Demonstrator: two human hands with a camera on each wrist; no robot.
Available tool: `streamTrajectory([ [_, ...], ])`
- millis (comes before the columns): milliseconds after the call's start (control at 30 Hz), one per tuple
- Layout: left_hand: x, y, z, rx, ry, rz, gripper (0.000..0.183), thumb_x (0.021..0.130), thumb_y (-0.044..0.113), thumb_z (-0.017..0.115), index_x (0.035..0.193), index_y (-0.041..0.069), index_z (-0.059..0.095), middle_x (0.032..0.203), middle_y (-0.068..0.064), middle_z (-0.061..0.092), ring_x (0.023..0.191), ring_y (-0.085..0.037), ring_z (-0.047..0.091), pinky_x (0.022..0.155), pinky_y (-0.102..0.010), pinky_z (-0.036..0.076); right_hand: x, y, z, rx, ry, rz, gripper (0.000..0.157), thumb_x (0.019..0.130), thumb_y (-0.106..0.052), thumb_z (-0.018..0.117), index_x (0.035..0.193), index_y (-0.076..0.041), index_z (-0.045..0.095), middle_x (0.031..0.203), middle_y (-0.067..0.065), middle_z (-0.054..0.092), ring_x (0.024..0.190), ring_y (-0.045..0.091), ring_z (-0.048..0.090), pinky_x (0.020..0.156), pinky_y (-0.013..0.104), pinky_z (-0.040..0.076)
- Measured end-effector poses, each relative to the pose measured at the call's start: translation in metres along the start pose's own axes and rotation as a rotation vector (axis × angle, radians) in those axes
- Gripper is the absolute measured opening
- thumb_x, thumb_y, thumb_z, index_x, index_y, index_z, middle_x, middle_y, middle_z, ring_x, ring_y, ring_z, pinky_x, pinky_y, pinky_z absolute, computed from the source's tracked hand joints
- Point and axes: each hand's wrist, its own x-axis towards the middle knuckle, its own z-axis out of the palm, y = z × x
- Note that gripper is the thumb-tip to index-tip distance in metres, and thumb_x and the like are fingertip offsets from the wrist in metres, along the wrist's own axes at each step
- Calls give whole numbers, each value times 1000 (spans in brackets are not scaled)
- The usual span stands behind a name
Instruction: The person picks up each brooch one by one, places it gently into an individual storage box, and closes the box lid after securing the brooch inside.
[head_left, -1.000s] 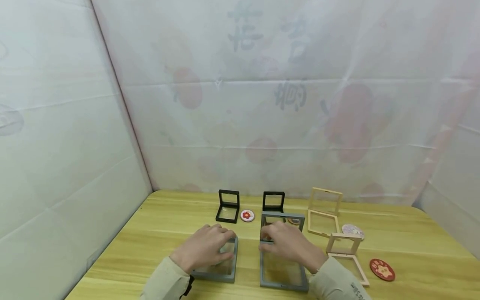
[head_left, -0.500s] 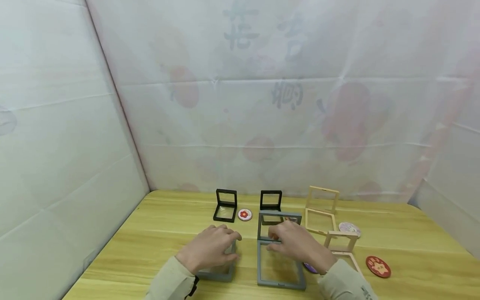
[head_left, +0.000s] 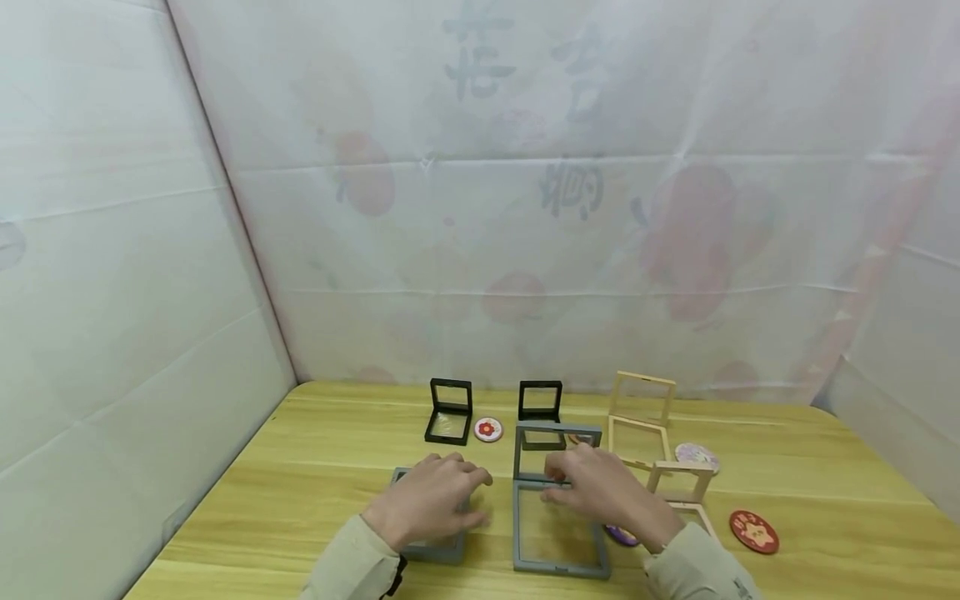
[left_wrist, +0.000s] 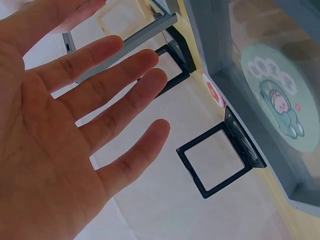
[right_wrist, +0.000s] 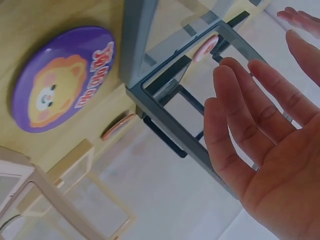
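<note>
My left hand [head_left: 433, 502], fingers spread, hovers over a grey display frame [head_left: 438, 552] that lies flat and is partly hidden. In the left wrist view a green round badge [left_wrist: 280, 100] with a cartoon figure sits behind this frame's clear film. To the right, a second grey display frame [head_left: 561, 570] stands unfolded, its lid upright. Above it is my right hand [head_left: 611, 496], fingers loosely bent, holding nothing. A purple lion badge [right_wrist: 62, 80] lies on the table just right of that unfolded frame.
Two small black frames [head_left: 449, 425] [head_left: 540, 400] stand unfolded at the back, with a red-flower badge [head_left: 488, 429] between them. On the right are a yellow frame [head_left: 640, 440], a pale wooden frame [head_left: 681, 482], a lilac badge [head_left: 697, 457] and a red star badge [head_left: 754, 532].
Both hands have shifted slightly right over the grey frames. The left fingers now reach past their frame's right edge, and the purple badge shows beside the unfolded frame. The head view has turned a little.
</note>
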Motion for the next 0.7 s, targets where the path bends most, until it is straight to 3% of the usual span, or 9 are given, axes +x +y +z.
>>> streamTrajectory([
  [500, 14, 10, 6, 15, -45, 7, 41, 90, 44, 77, 120, 17, 72, 110, 7, 72, 97, -9, 63, 87, -35, 53, -10, 11, 0, 8, 2, 30, 18, 88, -26, 80, 89, -11, 71, 85, -1, 69, 75, 18, 67, 62, 32, 54],
  [700, 21, 16, 8, 32, -74, 17, 41, 88, 44, 78, 120, 19, 72, 112, 11, 71, 98, -8, 63, 86, -33, 53, -14, 16, -3, 21, -15, 49, 20, 89, -27, 79, 93, -10, 72, 89, 2, 72, 79, 19, 68, 65, 36, 57],
])
